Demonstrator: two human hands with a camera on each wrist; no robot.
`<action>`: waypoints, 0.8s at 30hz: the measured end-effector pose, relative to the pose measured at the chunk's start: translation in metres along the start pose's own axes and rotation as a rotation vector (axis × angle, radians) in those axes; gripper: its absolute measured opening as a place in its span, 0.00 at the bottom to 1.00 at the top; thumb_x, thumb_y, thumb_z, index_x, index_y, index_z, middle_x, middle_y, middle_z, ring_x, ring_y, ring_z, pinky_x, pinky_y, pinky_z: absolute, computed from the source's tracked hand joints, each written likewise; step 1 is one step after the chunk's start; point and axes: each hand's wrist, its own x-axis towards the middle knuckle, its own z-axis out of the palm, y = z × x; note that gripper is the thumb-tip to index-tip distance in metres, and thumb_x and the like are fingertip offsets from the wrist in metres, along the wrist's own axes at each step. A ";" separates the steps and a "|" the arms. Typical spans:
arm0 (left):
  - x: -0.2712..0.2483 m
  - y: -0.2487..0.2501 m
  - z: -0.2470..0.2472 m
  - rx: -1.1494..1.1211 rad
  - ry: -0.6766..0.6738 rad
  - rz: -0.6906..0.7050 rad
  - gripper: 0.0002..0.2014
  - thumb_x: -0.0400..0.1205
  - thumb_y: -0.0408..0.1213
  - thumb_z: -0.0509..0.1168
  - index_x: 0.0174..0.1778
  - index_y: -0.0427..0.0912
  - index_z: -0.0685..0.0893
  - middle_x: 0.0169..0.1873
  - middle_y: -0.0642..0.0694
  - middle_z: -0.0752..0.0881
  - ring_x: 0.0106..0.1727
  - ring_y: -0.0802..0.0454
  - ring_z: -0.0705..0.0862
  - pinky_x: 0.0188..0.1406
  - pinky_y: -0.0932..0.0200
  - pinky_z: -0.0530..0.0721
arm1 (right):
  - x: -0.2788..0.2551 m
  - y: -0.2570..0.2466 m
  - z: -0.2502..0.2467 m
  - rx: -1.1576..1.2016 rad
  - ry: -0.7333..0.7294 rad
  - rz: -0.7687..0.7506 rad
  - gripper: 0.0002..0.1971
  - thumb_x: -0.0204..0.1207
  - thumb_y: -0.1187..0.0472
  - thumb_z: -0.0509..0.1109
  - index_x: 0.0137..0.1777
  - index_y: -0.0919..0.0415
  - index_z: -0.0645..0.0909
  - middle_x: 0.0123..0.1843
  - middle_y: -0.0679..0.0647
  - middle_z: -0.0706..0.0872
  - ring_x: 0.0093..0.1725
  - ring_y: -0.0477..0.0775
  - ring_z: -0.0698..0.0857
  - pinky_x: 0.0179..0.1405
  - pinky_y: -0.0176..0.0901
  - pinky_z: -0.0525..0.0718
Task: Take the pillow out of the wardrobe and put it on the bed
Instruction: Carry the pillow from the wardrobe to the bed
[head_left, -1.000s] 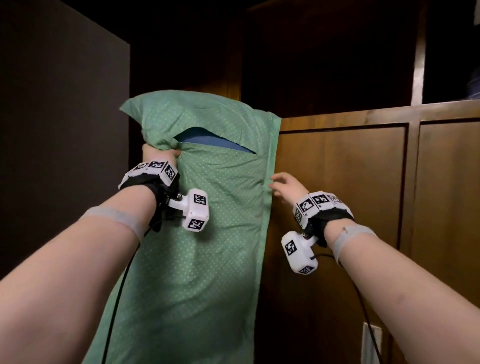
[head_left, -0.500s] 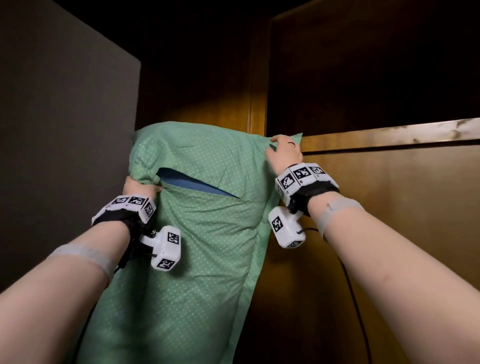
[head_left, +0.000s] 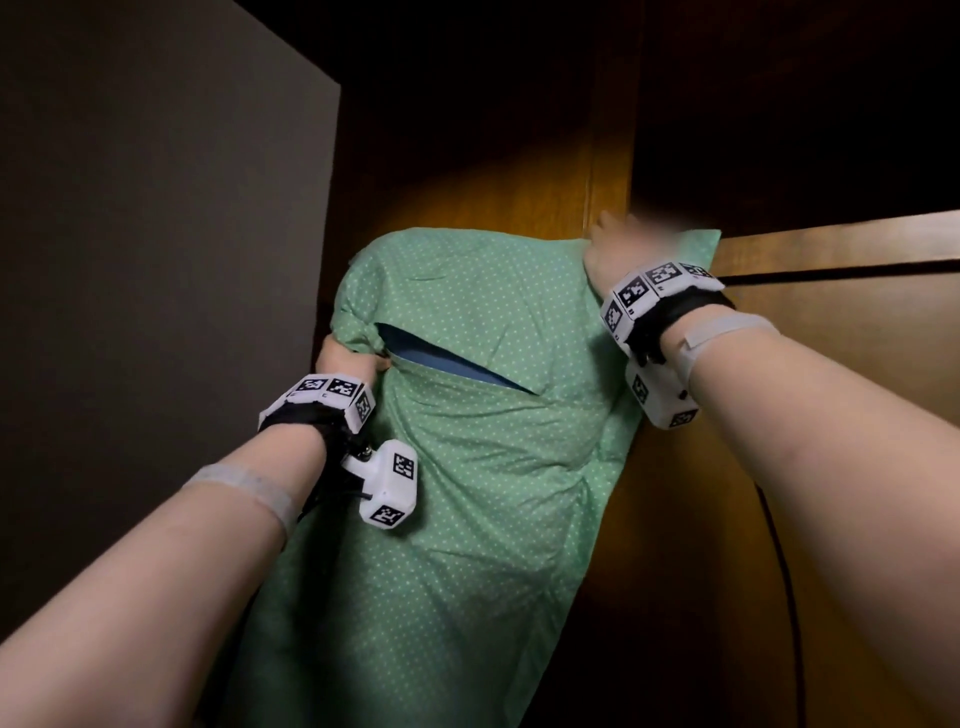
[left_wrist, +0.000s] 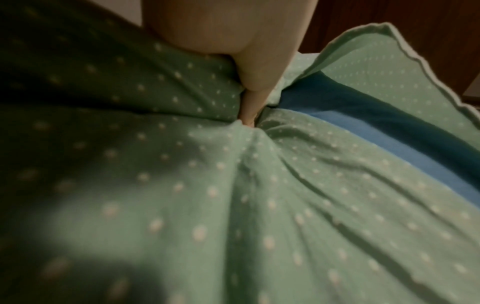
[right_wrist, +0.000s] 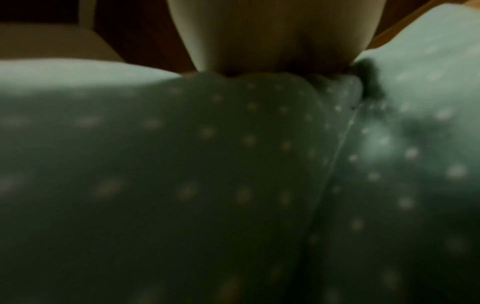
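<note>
My left hand clutches the green dotted pillow at its left edge; my right hand grasps its top right corner.

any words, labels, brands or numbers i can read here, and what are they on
None can be read.
Square black-and-white coded markers on the wrist camera units and wrist bands: patterns only, no letters or numbers.
The green pillow bears only pale dots; no tag or brand shows.
The wardrobe wood shows no label.
</note>
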 end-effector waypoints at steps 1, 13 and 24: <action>0.001 -0.001 0.001 0.019 0.006 -0.002 0.27 0.74 0.37 0.75 0.67 0.29 0.78 0.66 0.33 0.83 0.65 0.39 0.83 0.61 0.53 0.79 | -0.001 0.000 0.001 -0.024 -0.005 0.006 0.27 0.86 0.52 0.39 0.84 0.56 0.52 0.87 0.49 0.49 0.86 0.56 0.49 0.84 0.56 0.45; -0.009 0.000 0.002 0.042 0.060 0.064 0.25 0.74 0.36 0.74 0.65 0.29 0.79 0.65 0.32 0.82 0.64 0.36 0.83 0.65 0.49 0.79 | -0.030 0.021 -0.002 -0.217 0.083 0.160 0.30 0.85 0.46 0.37 0.85 0.57 0.47 0.87 0.51 0.48 0.86 0.57 0.44 0.84 0.56 0.41; -0.058 0.015 0.004 -0.019 0.024 0.067 0.25 0.73 0.34 0.74 0.66 0.29 0.79 0.64 0.31 0.83 0.63 0.34 0.83 0.60 0.49 0.80 | -0.058 0.070 -0.027 -0.175 0.155 0.227 0.32 0.85 0.45 0.42 0.84 0.63 0.45 0.87 0.58 0.44 0.86 0.60 0.43 0.84 0.56 0.44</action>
